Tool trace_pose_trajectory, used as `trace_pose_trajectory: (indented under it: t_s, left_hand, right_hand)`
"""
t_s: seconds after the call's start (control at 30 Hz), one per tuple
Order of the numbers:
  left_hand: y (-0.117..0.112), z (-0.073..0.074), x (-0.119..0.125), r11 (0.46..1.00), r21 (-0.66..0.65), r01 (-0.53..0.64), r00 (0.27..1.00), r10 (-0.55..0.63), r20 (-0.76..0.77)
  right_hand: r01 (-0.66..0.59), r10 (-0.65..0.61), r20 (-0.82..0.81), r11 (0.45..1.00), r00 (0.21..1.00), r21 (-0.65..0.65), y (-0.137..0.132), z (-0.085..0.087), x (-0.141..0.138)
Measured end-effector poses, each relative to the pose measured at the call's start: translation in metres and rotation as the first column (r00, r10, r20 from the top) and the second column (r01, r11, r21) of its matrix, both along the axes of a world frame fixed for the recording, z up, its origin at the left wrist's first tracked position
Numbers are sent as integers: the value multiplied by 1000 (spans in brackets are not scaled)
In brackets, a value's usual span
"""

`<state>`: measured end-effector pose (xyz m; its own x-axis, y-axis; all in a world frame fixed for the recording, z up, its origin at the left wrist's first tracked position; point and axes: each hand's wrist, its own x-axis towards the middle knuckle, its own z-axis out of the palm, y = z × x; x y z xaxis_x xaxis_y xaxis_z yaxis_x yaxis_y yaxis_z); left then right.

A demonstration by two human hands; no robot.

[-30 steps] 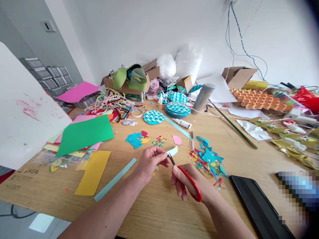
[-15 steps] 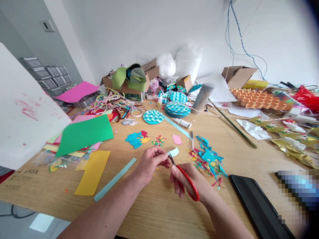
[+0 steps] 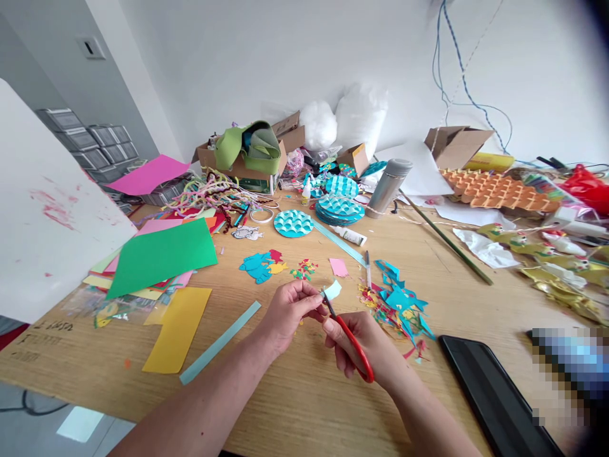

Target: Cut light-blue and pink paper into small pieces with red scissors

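A small pale-blue paper scrap point(image 3: 333, 290) is pinched between thumb and fingertips of the left hand point(image 3: 285, 312) just above the light wooden table point(image 3: 304, 406), held clear so that the red-handled scissors point(image 3: 352, 339), gripped in the curled fingers of the right hand point(image 3: 368, 352), meet its edge.

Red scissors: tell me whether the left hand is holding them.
No, the right hand grips the red scissors, while the left hand pinches the pale blue paper piece at their blades.
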<state>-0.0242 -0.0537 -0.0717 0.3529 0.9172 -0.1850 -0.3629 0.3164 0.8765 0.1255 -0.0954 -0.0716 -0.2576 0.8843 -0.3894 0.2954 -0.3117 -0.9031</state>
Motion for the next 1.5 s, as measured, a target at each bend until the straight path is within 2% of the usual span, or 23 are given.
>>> trace_pose_trajectory:
  t_s: [1.5]
  left_hand:
    - [0, 3, 0, 1000, -18, 4, 999, -5, -41]
  right_hand:
    - [-18, 20, -22, 997, 1000, 81, 0, -4, 2]
